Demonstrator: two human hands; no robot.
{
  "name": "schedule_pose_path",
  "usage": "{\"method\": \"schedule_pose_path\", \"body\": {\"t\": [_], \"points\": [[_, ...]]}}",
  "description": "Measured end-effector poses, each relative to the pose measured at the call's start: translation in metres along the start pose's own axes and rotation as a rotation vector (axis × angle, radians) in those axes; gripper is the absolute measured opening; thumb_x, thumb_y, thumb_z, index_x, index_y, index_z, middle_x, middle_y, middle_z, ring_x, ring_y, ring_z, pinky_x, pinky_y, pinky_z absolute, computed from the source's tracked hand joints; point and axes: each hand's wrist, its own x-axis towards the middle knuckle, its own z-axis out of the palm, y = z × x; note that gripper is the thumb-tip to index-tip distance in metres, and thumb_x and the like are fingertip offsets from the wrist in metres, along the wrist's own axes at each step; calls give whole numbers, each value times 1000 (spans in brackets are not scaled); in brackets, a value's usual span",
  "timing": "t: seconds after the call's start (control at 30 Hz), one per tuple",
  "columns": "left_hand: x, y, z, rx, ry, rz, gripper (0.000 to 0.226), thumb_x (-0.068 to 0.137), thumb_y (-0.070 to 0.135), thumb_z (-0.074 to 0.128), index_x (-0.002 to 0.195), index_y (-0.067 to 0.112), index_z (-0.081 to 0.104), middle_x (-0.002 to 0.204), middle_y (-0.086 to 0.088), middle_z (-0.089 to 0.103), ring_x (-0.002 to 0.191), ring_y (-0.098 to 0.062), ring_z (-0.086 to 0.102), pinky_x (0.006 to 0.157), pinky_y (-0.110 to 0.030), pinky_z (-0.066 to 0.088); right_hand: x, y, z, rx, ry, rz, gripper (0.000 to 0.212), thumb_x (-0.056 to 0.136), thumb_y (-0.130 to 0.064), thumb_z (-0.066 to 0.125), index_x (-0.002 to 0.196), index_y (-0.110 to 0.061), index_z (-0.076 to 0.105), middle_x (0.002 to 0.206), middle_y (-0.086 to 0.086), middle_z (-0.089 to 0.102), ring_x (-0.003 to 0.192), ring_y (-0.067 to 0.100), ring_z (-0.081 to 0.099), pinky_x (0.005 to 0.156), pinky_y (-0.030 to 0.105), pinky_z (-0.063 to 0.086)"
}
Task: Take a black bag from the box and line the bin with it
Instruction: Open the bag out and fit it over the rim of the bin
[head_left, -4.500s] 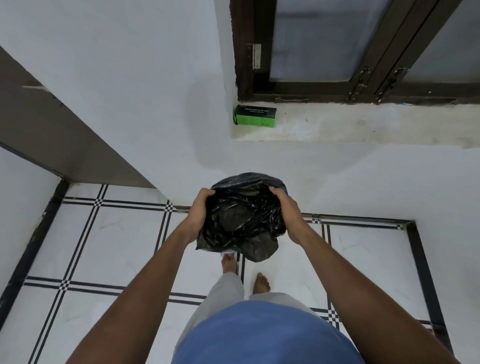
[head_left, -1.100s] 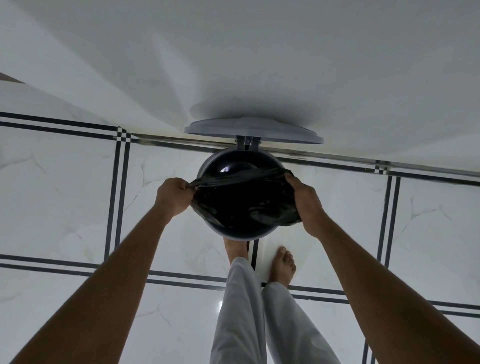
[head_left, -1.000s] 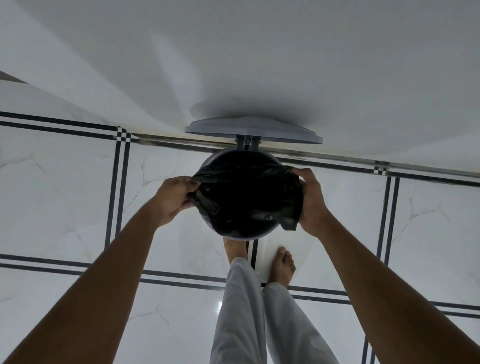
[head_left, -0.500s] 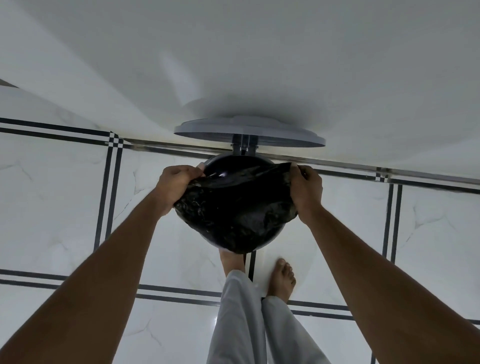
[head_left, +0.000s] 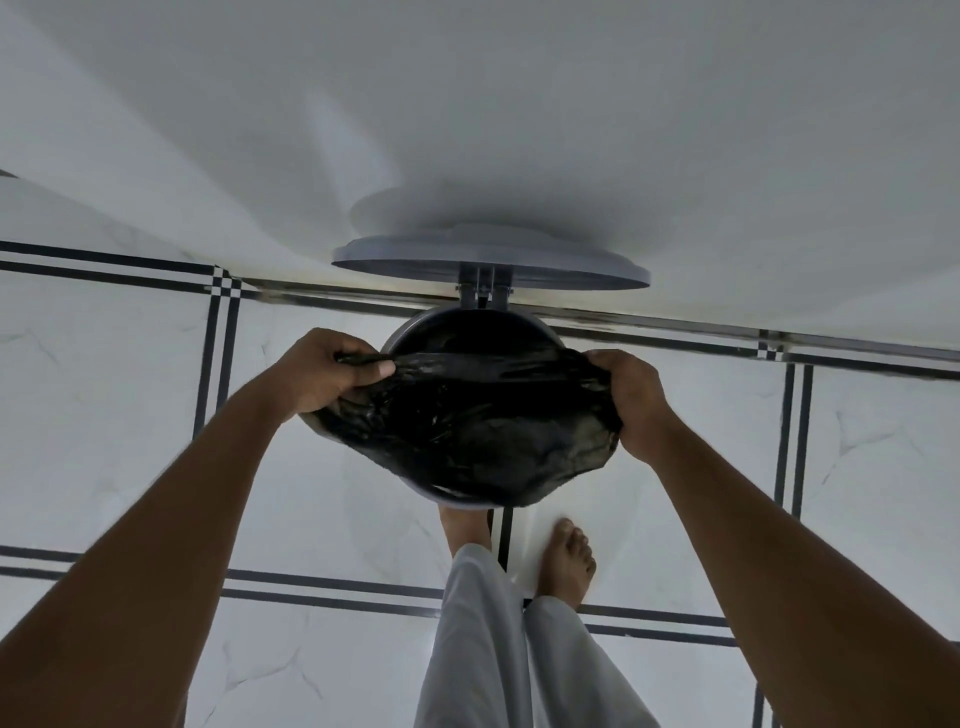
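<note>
Bag: crinkled black plastic bag stretched over the round grey bin's open mouth.
Left hand: grip pinched on the bag's edge.
Right hand: fingers clamped on the opposite edge.
Lid: raised, grey.

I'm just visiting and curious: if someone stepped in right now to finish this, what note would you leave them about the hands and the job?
Left hand pinches the black bag at its left edge; right hand grips its right edge.
Bag is stretched over the open bin; lid stands up behind.
Done: bag out and opened.
Left: fold the bag's mouth over the bin's rim all round; the far rim still shows bare.
</note>
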Motion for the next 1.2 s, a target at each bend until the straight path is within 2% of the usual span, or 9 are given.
{"method": "schedule_pose_path", "body": {"t": [0.13, 0.33, 0.53, 0.67, 0.83, 0.9, 1.0, 1.1, 1.2], "points": [[-9, 6, -8, -142, -198, -101, 36, 101, 51, 75, 111, 19, 87, 109, -11, 86, 102, -32, 84, 99, -43, 61, 4, 1, -15, -60, -101, -75, 22, 105, -27, 72, 114, -10, 83, 117, 18, 82, 108, 37, 79, 85, 37, 64], [21, 0, 16, -455, 90, -70, 40, 103, 53, 74, 116, 18, 86, 115, -11, 86, 110, -32, 82, 108, -49, 61, 28, 0, -7, -158, -109, -188, 33, 104, -44, 75, 102, -13, 84, 108, 16, 83, 104, 34, 81, 95, 46, 66], [53, 16, 42, -606, 267, -48, 41, 105, 49, 73, 114, 10, 84, 105, -8, 87, 92, -20, 83, 88, -33, 66, 57, 2, 23, 157, 17, -121, 34, 107, -50, 69, 111, -18, 78, 122, 14, 81, 111, 28, 79, 103, 51, 64], [76, 14, 46, -394, 316, -176, 40, 99, 53, 80, 100, 14, 84, 98, -6, 85, 93, -27, 83, 90, -40, 68, 81, 15, 29, -7, 131, -119, 38, 104, -54, 70, 99, -19, 83, 106, 3, 82, 103, 24, 78, 103, 48, 64], [74, 17, 46, -236, 260, -415, 52, 91, 50, 84, 113, 4, 73, 97, -11, 77, 76, -27, 75, 55, -31, 55, 87, 25, 22, -128, 132, -10, 52, 90, -61, 83, 79, -10, 80, 87, 3, 82, 88, 27, 79, 89, 38, 66], [60, 9, 41, -274, 255, -453, 78, 84, 67, 85, 126, 4, 69, 101, -11, 77, 82, -30, 78, 59, -33, 58, 76, 27, 16, -176, 140, -14, 63, 88, -69, 81, 70, -9, 70, 73, 3, 68, 76, 25, 68, 73, 33, 56], [28, -5, 36, -367, 135, -448, 107, 60, 101, 75, 127, 17, 75, 113, -7, 83, 101, -29, 81, 84, -42, 66, 50, 28, 6, -156, 98, 18, 89, 84, -83, 73, 99, 5, 77, 86, 5, 66, 80, 21, 64, 74, 32, 55], [-3, -19, 32, -410, 1, -368, 95, 65, 104, 68, 127, 33, 81, 121, 5, 84, 117, -21, 76, 108, -49, 57, 21, 28, -5, -54, 28, 92, 79, 81, -84, 75, 109, -11, 81, 103, -2, 80, 93, 17, 74, 80, 33, 63], [-23, -38, 34, -532, -54, -341, 71, 80, 76, 83, 130, 25, 80, 125, -1, 84, 116, -23, 80, 106, -44, 58, 5, 46, -18, 25, -58, 98, 63, 83, -71, 84, 112, -15, 80, 111, -2, 84, 106, 18, 78, 85, 33, 63]]}}
